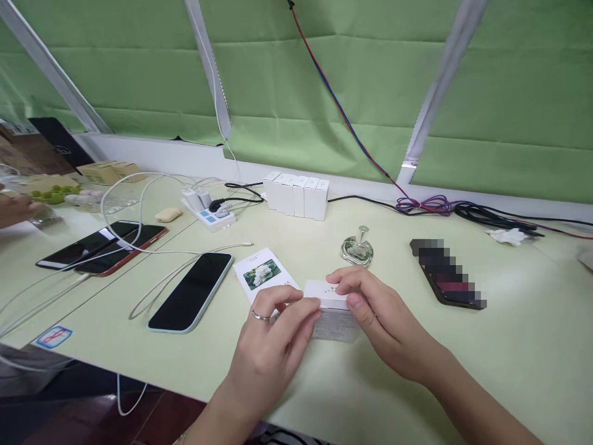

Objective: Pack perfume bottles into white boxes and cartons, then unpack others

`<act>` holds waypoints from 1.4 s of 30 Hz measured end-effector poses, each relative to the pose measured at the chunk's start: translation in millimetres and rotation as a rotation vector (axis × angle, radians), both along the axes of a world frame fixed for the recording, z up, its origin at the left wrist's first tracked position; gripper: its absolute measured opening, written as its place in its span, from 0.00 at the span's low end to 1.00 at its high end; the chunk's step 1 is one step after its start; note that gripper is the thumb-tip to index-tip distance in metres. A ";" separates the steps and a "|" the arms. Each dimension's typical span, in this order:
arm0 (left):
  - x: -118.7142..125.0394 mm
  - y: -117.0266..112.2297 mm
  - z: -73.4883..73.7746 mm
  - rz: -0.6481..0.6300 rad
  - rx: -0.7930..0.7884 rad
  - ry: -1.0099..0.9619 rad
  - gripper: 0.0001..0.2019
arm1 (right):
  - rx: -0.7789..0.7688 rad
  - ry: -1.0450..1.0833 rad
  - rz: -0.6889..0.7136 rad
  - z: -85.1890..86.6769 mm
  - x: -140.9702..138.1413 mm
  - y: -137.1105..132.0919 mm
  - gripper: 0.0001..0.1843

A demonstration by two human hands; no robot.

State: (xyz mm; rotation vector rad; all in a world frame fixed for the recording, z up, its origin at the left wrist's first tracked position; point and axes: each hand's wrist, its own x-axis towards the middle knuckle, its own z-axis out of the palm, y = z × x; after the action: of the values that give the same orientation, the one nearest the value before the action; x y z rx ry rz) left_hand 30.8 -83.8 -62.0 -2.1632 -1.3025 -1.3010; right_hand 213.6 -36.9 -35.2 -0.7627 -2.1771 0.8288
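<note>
Between my two hands is a small white box (334, 324), its printed side toward me and its top end facing up. My left hand (273, 337), with a ring on one finger, pinches the box's left top edge. My right hand (386, 318) closes on its right end, fingers over the top and thumb at the near edge. Just behind my left hand lies a white card or flat box (264, 274) printed with a white flower; my fingers hide its near end. A clear glass bottle (357, 250) with a silvery neck lies beyond my right hand.
Several white boxes (296, 196) stand in a row at the back. A phone (192, 293) lies left, two more phones (123, 247) farther left among white cables. There is a power strip (208, 213), a dark phone (445, 278) at right, and another person's hand (16, 209) at far left.
</note>
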 end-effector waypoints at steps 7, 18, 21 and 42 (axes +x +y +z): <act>-1.9 4.2 -4.9 -0.032 0.020 -0.032 0.10 | 0.009 -0.005 -0.026 -0.6 -1.7 -1.8 0.08; -0.7 2.6 -1.1 -0.015 -0.044 -0.047 0.05 | 0.043 -0.119 -0.049 7.9 -4.4 -3.2 0.04; -0.9 2.2 0.9 0.024 0.034 0.014 0.06 | -0.020 -0.094 -0.103 9.8 -6.3 -4.5 0.06; 4.2 -4.2 -8.0 -0.048 0.030 -0.081 0.11 | -0.169 -0.032 -0.138 7.3 -6.5 -10.3 0.09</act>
State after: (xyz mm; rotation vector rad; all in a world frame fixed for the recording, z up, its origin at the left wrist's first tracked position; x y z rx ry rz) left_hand 35.0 -88.0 -70.0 -2.1546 -1.2589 -1.4316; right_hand 207.1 -47.2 -28.0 -1.0041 -2.0740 0.9432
